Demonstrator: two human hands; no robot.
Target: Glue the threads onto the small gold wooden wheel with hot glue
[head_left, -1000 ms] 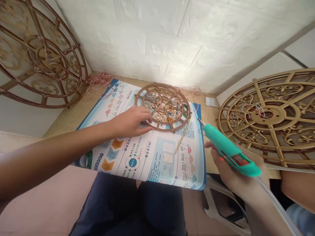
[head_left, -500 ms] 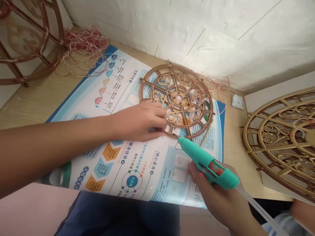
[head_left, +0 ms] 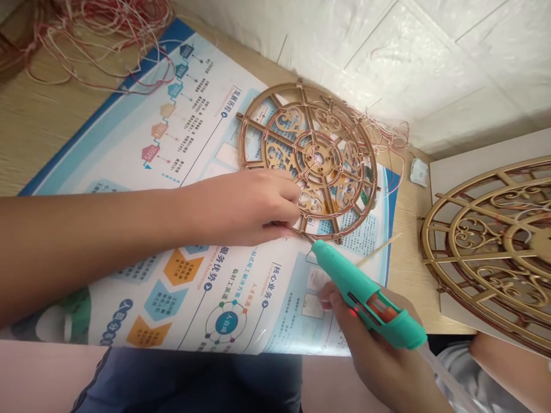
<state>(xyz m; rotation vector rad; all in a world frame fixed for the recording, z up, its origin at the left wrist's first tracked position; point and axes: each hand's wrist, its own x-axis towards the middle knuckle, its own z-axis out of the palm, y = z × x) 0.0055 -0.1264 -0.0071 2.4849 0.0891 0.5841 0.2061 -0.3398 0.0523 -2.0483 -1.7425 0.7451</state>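
A round openwork wheel of gold-painted laser-cut wood (head_left: 318, 160), wound with thin copper-coloured wire, lies flat on a printed blue-and-white poster (head_left: 142, 143). My left hand (head_left: 245, 206) grips the wheel's lower left rim, fingers curled over it. My right hand (head_left: 365, 338) is closed around a teal hot glue gun (head_left: 365, 298). The gun's thin metal nozzle (head_left: 308, 236) reaches the wheel's lower rim, right beside my left fingertips. Whether it touches the rim is hidden. A clear glue stick (head_left: 447, 373) trails from the gun's rear.
A second, larger gold wheel (head_left: 486, 246) rests on a white board at right. A tangle of red-and-white wire (head_left: 99, 40) lies at top left. Behind stand a white textured wall (head_left: 387, 57) and a small white packet (head_left: 419, 172). A thin wooden stick (head_left: 379, 249) lies beyond the poster's edge. Another person's forearm (head_left: 508, 367) shows at lower right.
The view has moved closer and lower over the wheel. The glue gun has come left, its nozzle now at the wheel's lower rim, and my left hand has shifted onto that rim.
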